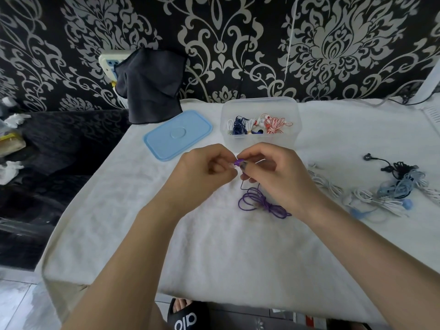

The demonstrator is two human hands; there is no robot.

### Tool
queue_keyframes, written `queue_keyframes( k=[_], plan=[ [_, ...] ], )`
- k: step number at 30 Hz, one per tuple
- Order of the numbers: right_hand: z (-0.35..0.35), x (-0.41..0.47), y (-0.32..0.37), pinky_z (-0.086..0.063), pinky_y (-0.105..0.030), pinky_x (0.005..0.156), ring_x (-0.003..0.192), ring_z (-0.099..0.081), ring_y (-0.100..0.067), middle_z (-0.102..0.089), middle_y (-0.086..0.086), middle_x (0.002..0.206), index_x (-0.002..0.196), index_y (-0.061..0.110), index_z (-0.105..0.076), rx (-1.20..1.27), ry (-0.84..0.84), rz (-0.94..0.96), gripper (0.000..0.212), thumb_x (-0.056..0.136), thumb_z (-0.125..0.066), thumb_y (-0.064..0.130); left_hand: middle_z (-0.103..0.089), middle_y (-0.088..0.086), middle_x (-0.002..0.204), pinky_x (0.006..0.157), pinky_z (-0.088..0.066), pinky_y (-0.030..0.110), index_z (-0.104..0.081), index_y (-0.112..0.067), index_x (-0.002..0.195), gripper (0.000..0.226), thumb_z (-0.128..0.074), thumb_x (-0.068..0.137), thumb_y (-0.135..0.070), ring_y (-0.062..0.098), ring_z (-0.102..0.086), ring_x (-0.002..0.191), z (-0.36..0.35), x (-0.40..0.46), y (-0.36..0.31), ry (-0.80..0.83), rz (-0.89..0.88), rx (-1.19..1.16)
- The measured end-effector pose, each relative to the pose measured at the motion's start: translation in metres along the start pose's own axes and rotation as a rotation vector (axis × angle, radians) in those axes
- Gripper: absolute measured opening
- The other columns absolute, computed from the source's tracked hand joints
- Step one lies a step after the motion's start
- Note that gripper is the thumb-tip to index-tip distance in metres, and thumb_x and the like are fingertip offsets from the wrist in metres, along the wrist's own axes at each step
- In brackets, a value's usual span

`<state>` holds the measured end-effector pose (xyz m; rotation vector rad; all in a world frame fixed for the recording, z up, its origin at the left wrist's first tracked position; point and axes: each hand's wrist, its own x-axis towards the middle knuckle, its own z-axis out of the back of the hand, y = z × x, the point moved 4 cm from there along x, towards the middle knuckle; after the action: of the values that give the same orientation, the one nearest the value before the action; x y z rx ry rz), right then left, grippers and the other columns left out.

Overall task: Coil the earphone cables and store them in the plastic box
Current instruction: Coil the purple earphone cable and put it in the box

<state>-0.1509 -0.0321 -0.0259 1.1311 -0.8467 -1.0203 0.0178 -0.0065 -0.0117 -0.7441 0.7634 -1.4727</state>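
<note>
Left hand (206,170) and right hand (273,177) together mid-table, both pinching the purple earbud (238,162), fingers curled round it. Purple cable (260,201) hanging down to a loose coil on the white towel (214,246), just near of the hands. Open plastic box (260,141) with coiled earphones just beyond, blue lid (177,135) to its left, tangled earphones (390,189) far right.

Lid (177,135) left of box (259,139) — cables (250,125) inside

Both hands meet, fingers curled

Left hand (204,170) and right hand (273,172) are raised mid-frame, fingertips nearly touching, each pinching the purple earbud (238,161); both bare forearms reach in from below
</note>
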Motion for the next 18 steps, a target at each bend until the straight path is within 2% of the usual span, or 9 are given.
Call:
queue_keyframes(
  k=[1, 8, 14, 18],
  plan=[
    [-0.0002, -0.0002, 0.0003, -0.059, -0.045, 0.083, 0.078, -0.074, -0.014, -0.075, 0.003, 0.086, 0.094, 0.023, -0.074, 0.003, 0.001, 0.006, 0.012, 0.091, -0.068, 0.013, -0.062, -0.015, 0.069, 0.070, -0.049, 0.019, -0.072, -0.022, 0.091, 0.015, -0.074, 0.087, -0.007, 0.006, -0.059, 0.068, -0.0001, 0.0000, -0.0007, 0.003, -0.004, -0.004],
    [0.0005, -0.0004, 0.0013, -0.061, -0.036, 0.077, 0.077, -0.075, -0.015, -0.075, 0.001, 0.085, 0.096, 0.017, -0.074, 0.045, -0.005, 0.023, 0.011, 0.092, -0.067, 0.010, -0.061, -0.011, 0.068, 0.073, -0.055, 0.032, -0.074, -0.021, 0.092, 0.016, -0.072, 0.088, -0.006, 0.007, -0.057, 0.068, 0.0018, -0.0006, -0.0045, -0.018, -0.039, -0.010],
    [0.0021, 0.0016, -0.0001, -0.059, -0.030, 0.072, 0.075, -0.074, -0.017, -0.075, 0.002, 0.081, 0.092, 0.017, -0.075, 0.066, -0.020, 0.017, 0.009, 0.093, -0.069, 0.011, -0.070, 0.009, 0.082, 0.079, -0.057, 0.043, -0.074, -0.020, 0.093, 0.014, -0.071, 0.089, -0.006, 0.030, -0.064, 0.079, 0.0029, -0.0010, -0.0079, -0.042, -0.069, -0.048],
    [0.0040, 0.0026, 0.0007, -0.054, -0.023, 0.067, 0.075, -0.074, -0.018, -0.075, 0.000, 0.076, 0.091, 0.017, -0.075, 0.092, -0.015, 0.013, 0.008, 0.093, -0.069, 0.012, -0.071, 0.009, 0.084, 0.084, -0.057, 0.048, -0.075, -0.020, 0.093, 0.018, -0.069, 0.089, -0.004, 0.033, -0.066, 0.083, 0.0041, 0.0000, -0.0096, -0.052, -0.061, -0.068]
  ],
)
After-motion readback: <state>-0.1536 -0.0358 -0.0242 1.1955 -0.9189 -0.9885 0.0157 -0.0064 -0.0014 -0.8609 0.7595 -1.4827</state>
